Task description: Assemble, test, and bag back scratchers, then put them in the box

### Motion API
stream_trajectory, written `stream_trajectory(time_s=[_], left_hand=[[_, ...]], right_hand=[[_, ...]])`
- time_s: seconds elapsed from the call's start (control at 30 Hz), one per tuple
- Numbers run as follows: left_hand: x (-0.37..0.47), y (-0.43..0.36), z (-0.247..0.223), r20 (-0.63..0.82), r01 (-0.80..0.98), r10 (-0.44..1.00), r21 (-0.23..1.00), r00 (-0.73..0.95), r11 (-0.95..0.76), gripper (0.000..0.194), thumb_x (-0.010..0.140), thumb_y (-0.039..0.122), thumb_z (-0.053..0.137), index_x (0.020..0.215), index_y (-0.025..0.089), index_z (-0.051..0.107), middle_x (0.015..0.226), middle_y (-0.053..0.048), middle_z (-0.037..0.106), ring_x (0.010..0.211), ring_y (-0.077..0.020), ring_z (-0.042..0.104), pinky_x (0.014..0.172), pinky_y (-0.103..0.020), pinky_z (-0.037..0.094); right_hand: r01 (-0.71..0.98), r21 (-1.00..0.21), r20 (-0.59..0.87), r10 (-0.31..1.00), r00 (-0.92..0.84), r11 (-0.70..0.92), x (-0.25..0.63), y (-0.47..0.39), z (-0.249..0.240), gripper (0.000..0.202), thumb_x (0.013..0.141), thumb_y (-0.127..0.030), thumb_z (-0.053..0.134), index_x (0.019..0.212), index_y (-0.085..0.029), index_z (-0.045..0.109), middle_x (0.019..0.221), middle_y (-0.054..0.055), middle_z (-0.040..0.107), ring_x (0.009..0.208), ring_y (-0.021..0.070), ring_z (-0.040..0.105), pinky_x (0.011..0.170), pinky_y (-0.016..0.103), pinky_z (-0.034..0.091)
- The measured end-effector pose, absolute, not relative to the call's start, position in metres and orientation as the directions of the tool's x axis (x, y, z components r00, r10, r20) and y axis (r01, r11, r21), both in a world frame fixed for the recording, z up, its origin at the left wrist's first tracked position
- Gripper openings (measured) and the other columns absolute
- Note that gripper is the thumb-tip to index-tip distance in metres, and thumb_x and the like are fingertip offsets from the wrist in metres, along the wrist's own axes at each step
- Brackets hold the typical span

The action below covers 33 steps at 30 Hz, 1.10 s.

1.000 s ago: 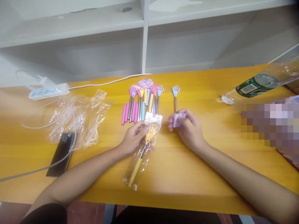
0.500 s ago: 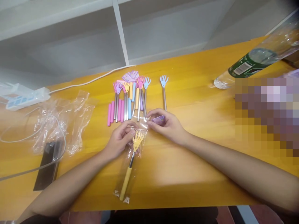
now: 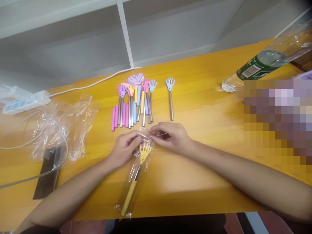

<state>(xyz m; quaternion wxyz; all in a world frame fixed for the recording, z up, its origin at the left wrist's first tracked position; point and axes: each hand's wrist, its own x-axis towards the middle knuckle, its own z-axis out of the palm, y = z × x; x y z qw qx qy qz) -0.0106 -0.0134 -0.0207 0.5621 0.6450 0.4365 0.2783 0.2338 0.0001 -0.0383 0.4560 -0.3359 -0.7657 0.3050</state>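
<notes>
A yellow back scratcher (image 3: pixel 129 197), with a hand-shaped head, lies in a clear plastic bag (image 3: pixel 131 174), its head toward the bag's mouth. My left hand (image 3: pixel 124 146) is closed, pinching the bag near its open end, left of the scratcher's head. Opposite it, my right hand (image 3: pixel 175 139) is closed on a small card (image 3: pixel 162 134), now seen nearly edge-on. The right fingertips are right at the bag's mouth; whether they also grip the film I cannot tell. Beyond both hands lie several metal-rod scratchers with coloured hand heads (image 3: pixel 146 85) and loose coloured handle sleeves (image 3: pixel 117 115).
A blue-headed scratcher (image 3: pixel 170 85) lies apart on the right. Purple cards (image 3: pixel 135 79) are piled at the back. On the left are crumpled clear bags (image 3: pixel 83 130), a dark phone-like slab (image 3: pixel 46 177), a white cable and a power strip (image 3: pixel 26 102). A bottle (image 3: pixel 251 70) lies tilted at right.
My right hand has shifted slightly down, and its card has turned from showing its purple face to nearly edge-on. The bagged scratcher has slid slightly toward me.
</notes>
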Motion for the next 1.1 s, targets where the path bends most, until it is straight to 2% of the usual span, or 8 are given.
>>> stream_trajectory(time_s=[0.17,0.33,0.43,0.6,0.77,0.97,1.1], left_hand=[[-0.0069,-0.0153,-0.0136,-0.073,0.352,0.866,0.928,0.495,-0.123,0.038,0.111,0.046,0.054,0.101,0.017,0.076,0.086,-0.004,0.073,0.078,-0.0168,0.065,0.073,-0.026,0.048],[-0.0044,-0.0165,-0.0109,-0.048,0.391,0.861,0.903,0.507,-0.180,0.036,0.111,0.044,0.054,0.106,0.017,0.078,0.088,-0.005,0.077,0.079,-0.0176,0.068,0.073,-0.026,0.049],[-0.0045,-0.0167,-0.0118,-0.049,0.403,0.858,0.895,0.511,-0.189,0.036,0.110,0.043,0.054,0.102,0.017,0.078,0.083,-0.004,0.075,0.074,-0.0165,0.066,0.069,-0.026,0.047],[-0.0044,-0.0168,-0.0128,-0.024,0.399,0.859,0.892,0.511,-0.213,0.034,0.110,0.040,0.055,0.093,0.017,0.074,0.075,-0.001,0.067,0.067,-0.0140,0.059,0.065,-0.024,0.043],[-0.0043,-0.0169,-0.0109,-0.016,0.386,0.832,0.890,0.554,-0.240,0.030,0.110,0.036,0.056,0.101,0.017,0.076,0.079,-0.001,0.069,0.070,-0.0134,0.061,0.068,-0.023,0.045],[-0.0052,-0.0173,-0.0129,-0.027,0.420,0.830,0.871,0.557,-0.253,0.029,0.110,0.035,0.056,0.108,0.019,0.079,0.083,-0.002,0.073,0.071,-0.0137,0.062,0.066,-0.024,0.044],[-0.0064,-0.0167,-0.0144,-0.033,0.437,0.838,0.864,0.545,-0.250,0.031,0.108,0.032,0.055,0.087,0.017,0.071,0.073,0.000,0.064,0.064,-0.0121,0.056,0.061,-0.024,0.040]], right_hand=[[0.273,-0.714,0.502,0.743,-0.442,0.644,0.2348,0.0001,-0.0362,0.020,0.099,-0.041,0.078,0.100,-0.021,0.079,0.073,-0.001,0.075,0.061,0.0108,0.065,0.059,0.027,0.053],[0.238,-0.771,0.465,0.778,-0.423,0.590,0.2344,-0.0011,-0.0361,0.016,0.101,-0.036,0.074,0.095,-0.022,0.080,0.081,-0.001,0.080,0.062,0.0099,0.068,0.057,0.025,0.054],[0.230,-0.801,0.446,0.806,-0.388,0.553,0.2341,-0.0011,-0.0346,0.015,0.100,-0.031,0.074,0.089,-0.022,0.079,0.079,-0.002,0.079,0.058,0.0085,0.066,0.053,0.023,0.052],[0.164,-0.786,0.476,0.751,-0.457,0.597,0.2353,0.0003,-0.0340,0.012,0.098,-0.033,0.079,0.099,-0.021,0.080,0.085,-0.002,0.081,0.066,0.0084,0.069,0.058,0.023,0.055],[0.151,-0.786,0.480,0.745,-0.464,0.600,0.2361,0.0010,-0.0356,0.011,0.101,-0.031,0.075,0.099,-0.022,0.080,0.083,-0.001,0.080,0.064,0.0085,0.069,0.057,0.022,0.054],[0.207,-0.786,0.454,0.771,-0.446,0.582,0.2346,-0.0036,-0.0387,0.010,0.096,-0.028,0.076,0.091,-0.019,0.077,0.071,-0.004,0.074,0.055,0.0061,0.062,0.052,0.019,0.048],[0.303,-0.793,0.435,0.839,-0.327,0.529,0.2374,-0.0002,-0.0372,0.007,0.089,-0.021,0.074,0.084,-0.017,0.074,0.065,-0.004,0.068,0.052,0.0054,0.057,0.053,0.018,0.046]])
